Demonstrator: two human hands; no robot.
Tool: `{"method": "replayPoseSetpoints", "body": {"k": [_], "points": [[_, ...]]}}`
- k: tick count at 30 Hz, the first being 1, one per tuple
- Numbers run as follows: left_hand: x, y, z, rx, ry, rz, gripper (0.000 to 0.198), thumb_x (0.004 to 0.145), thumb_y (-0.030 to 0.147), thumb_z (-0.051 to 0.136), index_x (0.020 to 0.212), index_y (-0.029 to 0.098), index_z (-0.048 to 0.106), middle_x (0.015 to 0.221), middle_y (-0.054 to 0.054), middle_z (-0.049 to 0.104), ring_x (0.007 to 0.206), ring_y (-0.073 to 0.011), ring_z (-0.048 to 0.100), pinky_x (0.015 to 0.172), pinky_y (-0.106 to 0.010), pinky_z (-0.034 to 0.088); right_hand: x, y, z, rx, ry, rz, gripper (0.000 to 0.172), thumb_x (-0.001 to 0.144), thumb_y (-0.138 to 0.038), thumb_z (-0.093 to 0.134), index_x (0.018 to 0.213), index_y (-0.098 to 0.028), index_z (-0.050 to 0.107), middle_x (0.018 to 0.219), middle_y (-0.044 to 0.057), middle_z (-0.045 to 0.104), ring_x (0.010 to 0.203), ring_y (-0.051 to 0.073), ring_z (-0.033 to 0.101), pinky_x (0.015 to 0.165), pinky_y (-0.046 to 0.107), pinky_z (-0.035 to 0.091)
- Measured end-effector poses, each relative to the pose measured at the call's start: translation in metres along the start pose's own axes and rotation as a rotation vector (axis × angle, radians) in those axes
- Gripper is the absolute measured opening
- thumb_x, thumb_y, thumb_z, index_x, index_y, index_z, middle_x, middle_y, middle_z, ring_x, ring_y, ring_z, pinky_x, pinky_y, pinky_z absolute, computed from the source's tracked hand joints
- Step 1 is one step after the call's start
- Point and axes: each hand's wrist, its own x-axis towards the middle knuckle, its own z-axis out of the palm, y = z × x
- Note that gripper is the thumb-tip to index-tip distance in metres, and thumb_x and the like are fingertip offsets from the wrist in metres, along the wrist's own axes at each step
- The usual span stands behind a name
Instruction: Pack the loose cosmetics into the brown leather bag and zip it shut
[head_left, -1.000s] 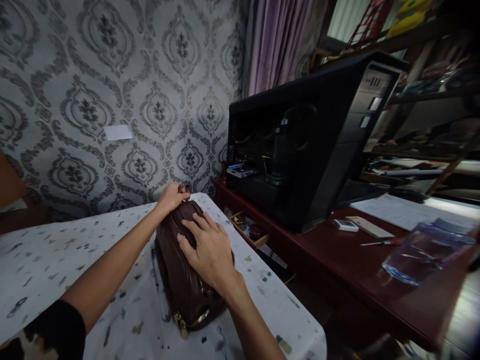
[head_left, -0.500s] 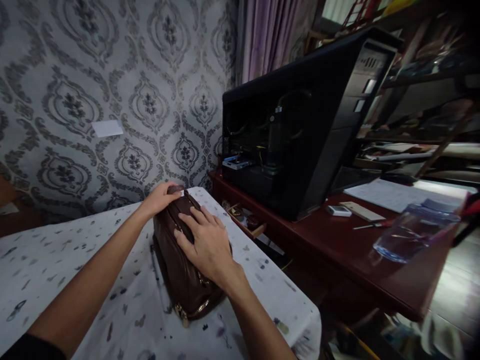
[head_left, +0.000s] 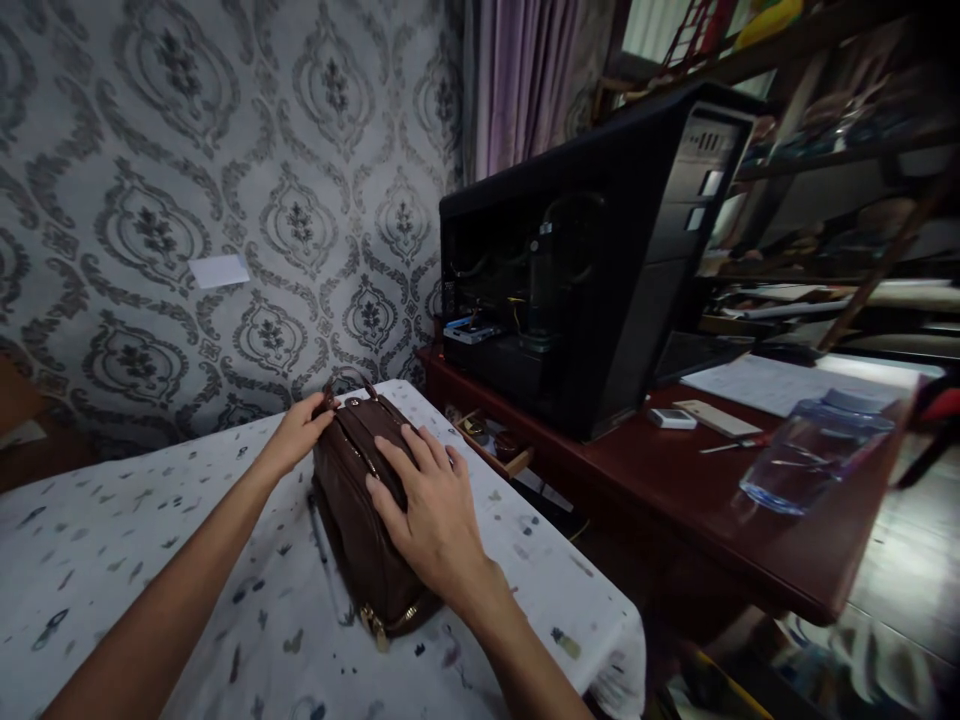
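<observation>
A dark brown leather bag (head_left: 356, 515) with gold zips stands on a white, patterned tablecloth (head_left: 247, 640). At the bag's far end, my left hand (head_left: 296, 432) is closed, its fingertips pinching a short brown leather strap (head_left: 328, 400). My right hand (head_left: 435, 500) lies spread over the bag's top and right side, with the fingers apart beside the top zip. Gold zip pulls (head_left: 373, 625) hang at the bag's near lower end. A thin dark strap (head_left: 321, 545) runs down along its left side. The bag's right side is mostly hidden under my right hand.
To the right, a reddish-brown desk (head_left: 720, 510) carries a black computer case (head_left: 555, 280), a clear plastic bottle (head_left: 814, 450), papers (head_left: 772, 385) and a small white device (head_left: 672, 419). An open drawer (head_left: 517, 460) juts toward the cloth's edge. A patterned wall (head_left: 225, 180) stands behind.
My left hand has moved off the bag's top, slightly left and down, and the strap there now stands up. My right hand stays spread on the bag. The view has shifted slightly.
</observation>
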Motion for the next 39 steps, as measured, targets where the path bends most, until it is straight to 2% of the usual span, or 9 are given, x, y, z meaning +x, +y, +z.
{"method": "replayPoseSetpoints", "body": {"k": [5, 14, 18, 23, 29, 34, 39], "points": [[-0.002, -0.006, 0.002, -0.048, 0.056, 0.016, 0.033, 0.067, 0.039, 0.059, 0.091, 0.019, 0.07, 0.097, -0.006, 0.074, 0.102, -0.0294, 0.064, 0.097, -0.041, 0.046, -0.003, 0.007, 0.015, 0.034, 0.141, -0.043, 0.038, 0.098, -0.035, 0.054, 0.135, -0.028, 0.063, 0.146, 0.01, 0.056, 0.138, 0.033, 0.046, 0.11, 0.055, 0.037], [-0.004, -0.008, 0.003, -0.106, 0.081, 0.009, 0.038, 0.066, 0.045, 0.061, 0.09, 0.016, 0.068, 0.095, -0.009, 0.074, 0.095, -0.0272, 0.065, 0.092, -0.039, 0.048, -0.001, 0.011, 0.023, 0.046, 0.229, -0.087, 0.034, 0.095, -0.031, 0.058, 0.128, -0.027, 0.068, 0.14, 0.01, 0.061, 0.133, 0.034, 0.05, 0.105, 0.056, 0.04], [-0.002, -0.004, -0.001, -0.07, 0.081, 0.004, 0.039, 0.067, 0.05, 0.065, 0.085, 0.015, 0.068, 0.089, -0.009, 0.073, 0.085, -0.0256, 0.065, 0.083, -0.036, 0.05, -0.001, 0.013, 0.026, 0.033, 0.269, -0.113, 0.034, 0.094, -0.031, 0.06, 0.126, -0.027, 0.068, 0.137, 0.011, 0.063, 0.131, 0.035, 0.052, 0.102, 0.056, 0.042], [-0.001, 0.004, -0.001, 0.034, 0.132, 0.038, 0.039, 0.072, 0.051, 0.061, 0.084, 0.016, 0.072, 0.086, -0.006, 0.074, 0.084, -0.0251, 0.064, 0.08, -0.034, 0.048, -0.002, 0.017, 0.03, 0.05, 0.337, -0.15, 0.036, 0.092, -0.032, 0.061, 0.127, -0.025, 0.067, 0.137, 0.013, 0.063, 0.129, 0.035, 0.054, 0.101, 0.056, 0.043], [-0.005, 0.01, 0.003, 0.125, 0.186, 0.073, 0.038, 0.077, 0.05, 0.057, 0.082, 0.016, 0.072, 0.082, -0.005, 0.073, 0.078, -0.0237, 0.063, 0.074, -0.032, 0.047, -0.008, 0.024, 0.033, 0.183, 0.507, -0.201, 0.032, 0.091, -0.027, 0.056, 0.12, -0.017, 0.065, 0.125, 0.014, 0.068, 0.123, 0.029, 0.058, 0.102, 0.05, 0.045], [-0.015, 0.02, 0.006, 0.159, 0.205, 0.129, 0.037, 0.079, 0.049, 0.055, 0.081, 0.016, 0.071, 0.086, -0.006, 0.071, 0.083, -0.0241, 0.062, 0.079, -0.034, 0.047, -0.011, 0.025, 0.033, 0.232, 0.585, -0.227, 0.026, 0.092, -0.024, 0.054, 0.116, -0.017, 0.064, 0.118, 0.012, 0.07, 0.118, 0.027, 0.061, 0.1, 0.047, 0.046], [-0.025, 0.03, 0.006, 0.173, 0.162, 0.165, 0.037, 0.08, 0.05, 0.055, 0.084, 0.016, 0.071, 0.089, -0.005, 0.068, 0.088, -0.0236, 0.061, 0.081, -0.032, 0.047, -0.011, 0.025, 0.034, 0.213, 0.606, -0.233, 0.025, 0.095, -0.021, 0.052, 0.117, -0.017, 0.063, 0.119, 0.012, 0.07, 0.118, 0.025, 0.062, 0.1, 0.046, 0.047]]}}
